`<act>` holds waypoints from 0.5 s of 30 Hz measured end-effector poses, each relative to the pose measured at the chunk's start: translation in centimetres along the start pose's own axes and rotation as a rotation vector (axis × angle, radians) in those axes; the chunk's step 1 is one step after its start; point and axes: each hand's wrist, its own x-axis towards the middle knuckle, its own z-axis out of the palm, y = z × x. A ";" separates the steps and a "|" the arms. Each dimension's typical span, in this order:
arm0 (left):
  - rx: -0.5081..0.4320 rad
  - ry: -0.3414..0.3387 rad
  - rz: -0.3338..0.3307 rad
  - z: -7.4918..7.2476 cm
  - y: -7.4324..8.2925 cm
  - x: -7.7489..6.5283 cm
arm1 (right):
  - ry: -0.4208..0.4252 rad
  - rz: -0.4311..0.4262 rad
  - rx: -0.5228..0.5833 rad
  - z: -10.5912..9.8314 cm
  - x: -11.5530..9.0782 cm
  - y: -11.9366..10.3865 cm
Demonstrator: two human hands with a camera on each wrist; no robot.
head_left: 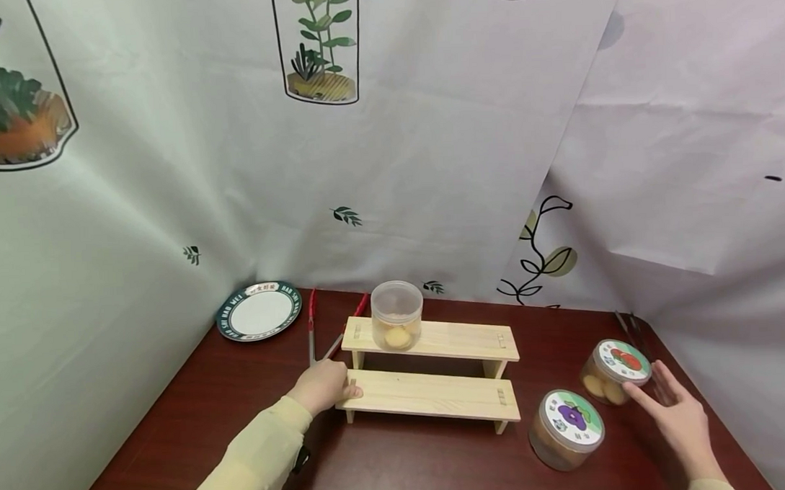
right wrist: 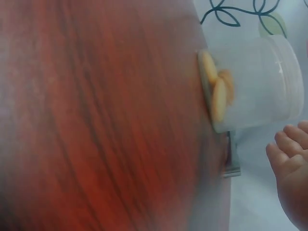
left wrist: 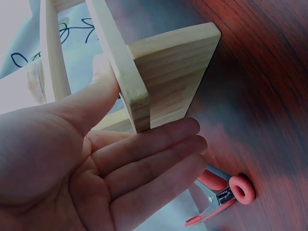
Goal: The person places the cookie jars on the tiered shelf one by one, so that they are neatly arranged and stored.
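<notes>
My left hand (head_left: 321,387) grips the left end of the lower board of a two-step wooden rack (head_left: 430,394). Its thumb lies on the board, and the other fingers reach along the end of the rack (left wrist: 137,98) in the left wrist view. At the right, my right hand (head_left: 680,419) is spread beside a clear jar (head_left: 614,374) with a red-fruit lid and round biscuits inside. The right wrist view shows a gap between these fingers and the jar (right wrist: 255,84). An open jar (head_left: 397,317) with biscuits stands on the upper step.
A jar with a purple-fruit lid (head_left: 565,430) stands right of the rack. Red-handled tongs (head_left: 312,334) lie behind my left hand, near a green-rimmed plate (head_left: 226,316). Dark metal utensils (head_left: 636,330) lie by the right edge. Printed cloth (head_left: 429,164) hangs behind the table.
</notes>
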 end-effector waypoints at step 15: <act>0.017 -0.013 -0.005 0.0 0.1 0.2 | -0.052 0.132 -0.017 1.2 1.1 -0.2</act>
